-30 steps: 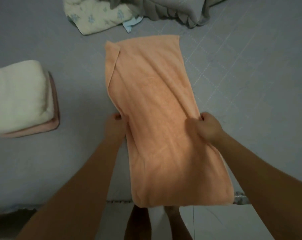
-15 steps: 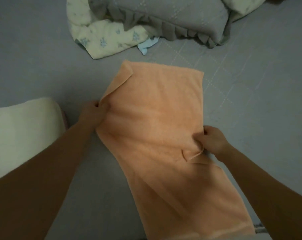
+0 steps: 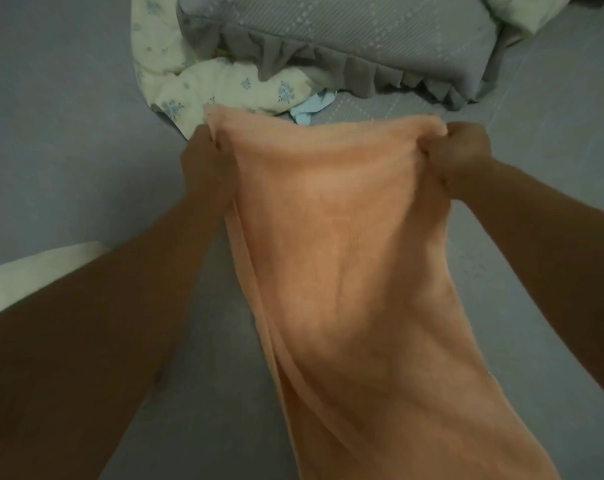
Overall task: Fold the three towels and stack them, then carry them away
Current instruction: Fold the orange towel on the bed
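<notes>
Both hands (L (image 3: 207, 161), R (image 3: 461, 157)) fisted, arms extended fwd.

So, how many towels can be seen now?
2. The orange towel is held by both hands at its far corners; a cream towel shows at left, partly hidden. Others may be hidden.

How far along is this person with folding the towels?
Partly done, it seems. A cream towel lies folded at the left edge, mostly hidden by the arm; no other finished towel shows. In hand: the left hand and right hand each grip a far corner of the orange towel, mid-fold. Left: finishing this fold, stacking, carrying away.
</notes>
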`<control>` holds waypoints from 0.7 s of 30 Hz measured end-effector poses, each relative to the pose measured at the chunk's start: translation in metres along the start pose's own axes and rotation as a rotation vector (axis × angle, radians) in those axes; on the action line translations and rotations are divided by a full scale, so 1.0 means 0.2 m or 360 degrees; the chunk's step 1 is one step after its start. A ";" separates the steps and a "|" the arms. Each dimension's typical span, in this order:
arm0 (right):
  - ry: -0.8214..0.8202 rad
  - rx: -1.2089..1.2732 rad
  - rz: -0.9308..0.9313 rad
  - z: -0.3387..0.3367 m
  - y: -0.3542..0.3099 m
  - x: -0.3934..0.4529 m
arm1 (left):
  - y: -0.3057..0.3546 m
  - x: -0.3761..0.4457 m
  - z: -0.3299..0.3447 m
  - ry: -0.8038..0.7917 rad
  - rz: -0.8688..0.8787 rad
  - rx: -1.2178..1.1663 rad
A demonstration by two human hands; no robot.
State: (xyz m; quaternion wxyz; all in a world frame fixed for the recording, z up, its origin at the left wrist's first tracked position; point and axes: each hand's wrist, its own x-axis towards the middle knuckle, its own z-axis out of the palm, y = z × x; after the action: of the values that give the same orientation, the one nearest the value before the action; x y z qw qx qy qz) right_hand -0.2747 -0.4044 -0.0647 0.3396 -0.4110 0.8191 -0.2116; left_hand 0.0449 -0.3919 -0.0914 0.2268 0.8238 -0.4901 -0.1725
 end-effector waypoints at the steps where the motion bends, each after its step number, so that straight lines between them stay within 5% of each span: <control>1: -0.0014 0.0037 0.0022 -0.01 -0.02 0.03 | 0.00 0.04 0.00 -0.0016 -0.0110 -0.0035; 8: -0.0122 0.0441 0.0298 -0.11 0.41 -0.36 | -0.24 -0.36 -0.04 -0.0205 -0.0446 -0.0390; 21: -0.0639 -0.0193 0.0391 -0.45 1.27 -1.23 | -0.56 -1.61 -0.21 -0.0842 -0.1144 -0.1266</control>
State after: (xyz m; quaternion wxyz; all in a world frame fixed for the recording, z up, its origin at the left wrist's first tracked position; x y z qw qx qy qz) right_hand -0.3683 -0.0515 -0.0688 0.4934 -0.3616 0.7904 -0.0332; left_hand 0.0002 -0.0518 -0.0973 0.3156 0.7189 -0.1182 -0.6079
